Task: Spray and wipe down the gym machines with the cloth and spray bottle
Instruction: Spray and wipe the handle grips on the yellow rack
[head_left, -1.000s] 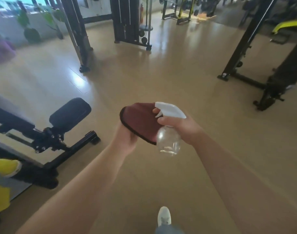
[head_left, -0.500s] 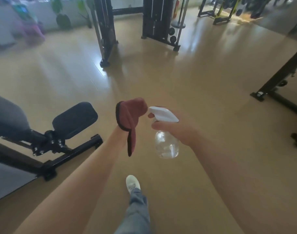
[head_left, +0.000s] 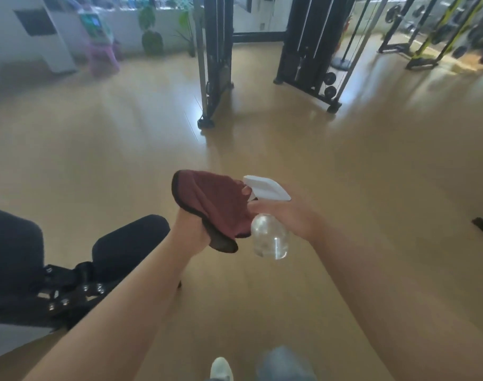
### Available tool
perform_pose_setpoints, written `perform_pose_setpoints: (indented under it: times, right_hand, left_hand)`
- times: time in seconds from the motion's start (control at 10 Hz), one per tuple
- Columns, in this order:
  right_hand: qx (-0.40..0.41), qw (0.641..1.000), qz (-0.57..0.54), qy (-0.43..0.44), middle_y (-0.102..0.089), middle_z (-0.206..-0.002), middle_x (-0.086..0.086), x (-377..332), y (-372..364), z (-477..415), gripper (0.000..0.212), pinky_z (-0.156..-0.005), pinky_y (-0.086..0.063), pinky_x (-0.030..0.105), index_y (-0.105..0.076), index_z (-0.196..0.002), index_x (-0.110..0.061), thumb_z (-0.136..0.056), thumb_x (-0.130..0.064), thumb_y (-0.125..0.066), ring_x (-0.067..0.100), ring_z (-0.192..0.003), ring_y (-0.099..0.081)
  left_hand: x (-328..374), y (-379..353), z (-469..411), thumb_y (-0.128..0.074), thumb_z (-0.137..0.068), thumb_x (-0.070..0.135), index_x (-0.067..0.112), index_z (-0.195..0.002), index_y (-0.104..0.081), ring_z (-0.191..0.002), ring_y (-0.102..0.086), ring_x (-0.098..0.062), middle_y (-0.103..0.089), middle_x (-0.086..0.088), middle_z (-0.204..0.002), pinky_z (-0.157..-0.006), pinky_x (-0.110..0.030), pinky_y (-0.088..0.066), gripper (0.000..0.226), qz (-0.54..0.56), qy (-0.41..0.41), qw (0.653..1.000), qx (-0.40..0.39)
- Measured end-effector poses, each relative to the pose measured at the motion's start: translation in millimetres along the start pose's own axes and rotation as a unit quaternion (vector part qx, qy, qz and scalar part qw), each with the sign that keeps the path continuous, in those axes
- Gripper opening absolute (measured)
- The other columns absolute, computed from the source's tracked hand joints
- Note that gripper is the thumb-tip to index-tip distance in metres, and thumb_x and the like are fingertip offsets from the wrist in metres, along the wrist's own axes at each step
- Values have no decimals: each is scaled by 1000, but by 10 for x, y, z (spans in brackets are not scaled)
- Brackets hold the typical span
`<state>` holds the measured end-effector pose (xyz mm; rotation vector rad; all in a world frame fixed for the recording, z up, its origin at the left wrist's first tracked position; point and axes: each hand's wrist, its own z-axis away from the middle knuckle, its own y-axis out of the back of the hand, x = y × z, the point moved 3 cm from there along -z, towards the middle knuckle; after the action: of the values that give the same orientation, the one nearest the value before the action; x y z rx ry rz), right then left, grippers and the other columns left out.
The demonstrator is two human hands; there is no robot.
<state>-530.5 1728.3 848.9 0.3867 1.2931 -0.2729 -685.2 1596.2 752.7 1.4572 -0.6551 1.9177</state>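
At the far left stands a black padded bench point(head_left: 130, 240), low and close to the person; it is likely the nearest machine to wipe. The left hand point(head_left: 192, 232) grips a dark red cloth point(head_left: 218, 204) from below, with its fingers curled on the lower edge, so the fabric spreads upward like a small screen. Just to the right, at the cloth's edge, is the clear spray bottle point(head_left: 270, 239), its white nozzle aimed at the fabric. The right hand point(head_left: 289, 218) is wrapped round the bottle's neck, a fingertip at the trigger. The step looks like wetting the cloth. It should go best with the cloth held open to the nozzle, a short squeeze or two, and the bottle upright. Farther right and well behind stands a cable machine point(head_left: 309, 50).
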Motion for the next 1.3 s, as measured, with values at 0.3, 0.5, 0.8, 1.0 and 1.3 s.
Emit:
perform_pose_setpoints:
  times: [0.3, 0.5, 0.8, 1.0, 1.3]
  right_hand:
    - [-157, 987, -24, 25, -64, -93, 3, -325, 526, -2175, 17, -73, -53, 28, -71, -101, -9, -84, -10, -71, 15, -82, -63]
    - [-274, 961, -4, 31, -76, -95, 1, -739, 653, -3537, 33, -68, -57, 28, -75, -110, -28, -87, -5, -72, 15, -83, -73]
    - [-340, 940, -33, -12, -72, -121, 10, -965, 92, -5258, 52, -86, -56, 43, -73, -119, -14, -68, -22, -84, 39, -118, -68]
    - [-454, 890, 1, -43, -70, -108, 7, -1237, -769, -6250, 47, -87, -51, 44, -76, -111, -22, -65, -27, -81, 29, -105, -63]
    - [-451, 890, -40, -53, -74, -105, 4, -1963, -2086, -7686, 42, -72, -58, 33, -72, -120, -14, -78, -16, -75, 19, -91, -72]
  left_hand:
    - [878, 193, -1353, -77, -72, 14, 40, -127, -61, -101, -72, -9, -75, 12, -110, -85, -29, -59, 63, -58, -64, 987, 137]
    - [1346, 475, -2245, -79, -80, 14, 42, -121, -54, -90, -66, 6, -69, 23, -94, -67, -9, -45, 56, -169, -80, 934, 304]
    - [1598, 1506, -3130, -75, -84, -11, 12, -82, -63, -66, -62, -8, -65, -3, -76, -65, -26, -53, 26, 66, -142, 868, 472]
    - [1700, 2677, -3867, -79, -80, 9, -8, -110, -66, -91, -70, -39, -72, -27, -106, -77, -41, -59, 38, 157, -163, 844, 487]
    - [2108, 4114, -4474, -75, -72, 14, 16, -95, -72, -91, -68, -23, -73, -5, -93, -84, -37, -56, 24, 158, -205, 850, 459]
